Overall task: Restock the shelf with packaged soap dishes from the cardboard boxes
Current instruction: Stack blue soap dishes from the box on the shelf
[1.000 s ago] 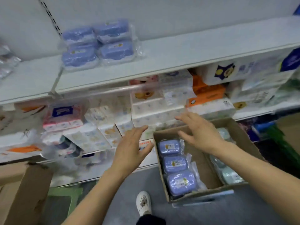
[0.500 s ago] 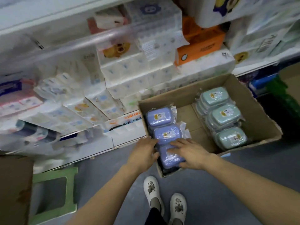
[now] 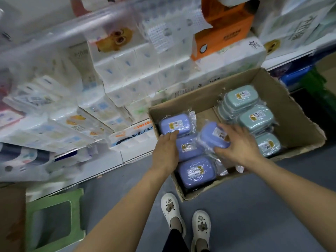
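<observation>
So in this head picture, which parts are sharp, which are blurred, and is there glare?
Head view: the brown cardboard box and both hands are fairly sharp; the white tissue packs on the shelf smear with motion blur; light glints on the plastic wrap of the nearest purple soap dish; wide-angle bending tilts the shelves.

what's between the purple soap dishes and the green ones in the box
In the head view, a strip of bare cardboard box floor at the back; nearer, the right hand holds a lifted purple soap dish across the gap toward the green stacks.
</observation>
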Action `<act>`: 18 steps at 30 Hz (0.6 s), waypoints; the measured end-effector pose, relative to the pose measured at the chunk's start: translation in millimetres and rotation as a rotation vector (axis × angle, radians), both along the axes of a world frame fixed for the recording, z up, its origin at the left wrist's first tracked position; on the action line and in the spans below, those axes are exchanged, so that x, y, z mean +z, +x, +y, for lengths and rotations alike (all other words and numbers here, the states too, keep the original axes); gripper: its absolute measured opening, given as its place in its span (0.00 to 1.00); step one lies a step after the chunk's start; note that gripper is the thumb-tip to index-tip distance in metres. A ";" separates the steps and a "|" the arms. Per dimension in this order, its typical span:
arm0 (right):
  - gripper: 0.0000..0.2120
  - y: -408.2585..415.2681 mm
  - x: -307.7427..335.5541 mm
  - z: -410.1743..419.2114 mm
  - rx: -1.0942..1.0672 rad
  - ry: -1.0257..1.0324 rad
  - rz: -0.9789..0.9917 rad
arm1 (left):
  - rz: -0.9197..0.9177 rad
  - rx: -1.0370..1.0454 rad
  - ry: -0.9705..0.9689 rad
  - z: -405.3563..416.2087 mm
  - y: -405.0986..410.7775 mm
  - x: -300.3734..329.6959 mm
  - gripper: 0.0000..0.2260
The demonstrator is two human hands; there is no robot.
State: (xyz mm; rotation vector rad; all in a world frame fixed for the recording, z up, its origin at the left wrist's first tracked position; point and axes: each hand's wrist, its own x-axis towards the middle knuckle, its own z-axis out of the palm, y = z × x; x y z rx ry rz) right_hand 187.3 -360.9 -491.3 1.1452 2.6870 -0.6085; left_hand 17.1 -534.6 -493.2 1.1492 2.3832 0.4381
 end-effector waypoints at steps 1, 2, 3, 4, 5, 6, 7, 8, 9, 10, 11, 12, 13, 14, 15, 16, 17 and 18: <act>0.39 0.2 -1.8 6.7 -0.090 -0.020 0.026 | 0.006 -0.055 -0.006 9.0 2.6 -8.1 0.27; 0.39 0.1 -4.5 11.3 -0.138 -0.030 0.027 | 0.014 -0.118 -0.035 17.7 5.2 -17.2 0.29; 0.39 -0.1 -8.9 14.4 -0.158 -0.043 0.020 | 0.024 -0.179 -0.090 25.7 7.0 -26.4 0.32; 0.39 -0.2 -12.4 15.9 -0.167 -0.057 0.018 | 0.047 -0.235 -0.161 32.1 8.0 -35.7 0.36; 0.39 -0.1 -17.4 16.3 -0.175 -0.076 0.025 | 0.091 -0.284 -0.228 37.1 7.7 -44.5 0.39; 0.39 0.4 -21.8 16.0 -0.183 -0.092 0.033 | 0.140 -0.326 -0.287 40.7 6.8 -52.3 0.41; 0.39 0.7 -25.7 15.1 -0.194 -0.104 0.048 | 0.178 -0.354 -0.330 43.7 5.8 -57.9 0.42; 0.39 1.1 -29.6 13.8 -0.207 -0.117 0.060 | 0.202 -0.373 -0.355 46.0 4.8 -62.3 0.43; 0.39 0.9 -31.8 12.0 -0.219 -0.126 0.073 | 0.219 -0.390 -0.363 48.4 3.6 -64.9 0.43; 0.39 0.3 -31.5 10.0 -0.233 -0.139 0.083 | 0.234 -0.404 -0.356 50.4 2.8 -65.0 0.43; 0.39 0.0 -31.1 8.8 -0.247 -0.148 0.099 | 0.244 -0.413 -0.346 51.4 2.0 -63.5 0.43; 0.39 -0.2 -29.2 7.7 -0.261 -0.150 0.118 | 0.246 -0.412 -0.334 51.6 1.6 -58.8 0.44; 0.39 -0.3 -25.9 7.6 -0.276 -0.151 0.135 | 0.231 -0.397 -0.322 50.6 1.1 -52.9 0.45; 0.40 0.1 -19.9 7.1 -0.297 -0.152 0.149 | 0.196 -0.363 -0.304 48.3 0.8 -45.7 0.46; 0.40 0.8 -13.8 7.2 -0.322 -0.154 0.169 | 0.141 -0.304 -0.279 45.3 -0.3 -37.7 0.47; 0.41 1.9 -5.6 7.7 -0.355 -0.168 0.192 | 0.069 -0.221 -0.242 42.2 -1.9 -28.2 0.48; 0.42 3.0 4.1 8.2 -0.391 -0.192 0.225 | -0.014 -0.121 -0.185 39.2 -4.1 -17.1 0.48; 0.44 4.3 13.6 8.6 -0.426 -0.225 0.262 | -0.098 -0.012 -0.115 36.3 -6.9 -5.1 0.48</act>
